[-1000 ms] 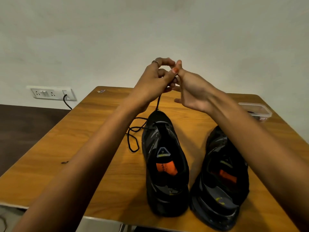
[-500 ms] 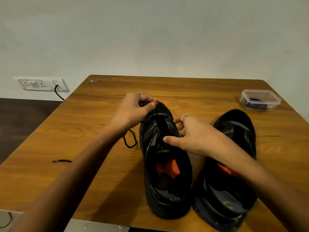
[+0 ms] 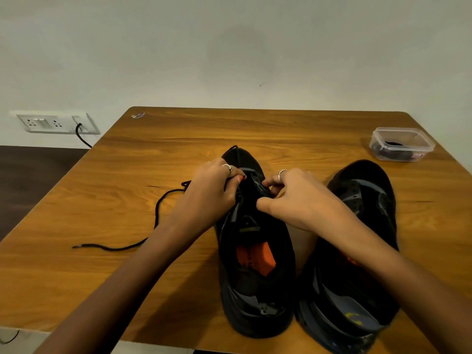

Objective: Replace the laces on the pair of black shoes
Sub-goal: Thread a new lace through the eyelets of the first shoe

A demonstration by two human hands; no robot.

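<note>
Now down from mid-air onto left shoe (image 3: 255,251): left hand (image 3: 212,198) pinching black lace (image 3: 158,213), right hand (image 3: 301,200) pinching at eyelets; tail slack across counter (image 3: 281,131), threading under way.

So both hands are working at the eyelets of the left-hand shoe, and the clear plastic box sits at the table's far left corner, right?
Not quite. The head view shows the clear plastic box at the table's far right corner, beyond the right-hand shoe. The rest holds: the left hand and right hand are both at the eyelets of the left-hand shoe.
</note>
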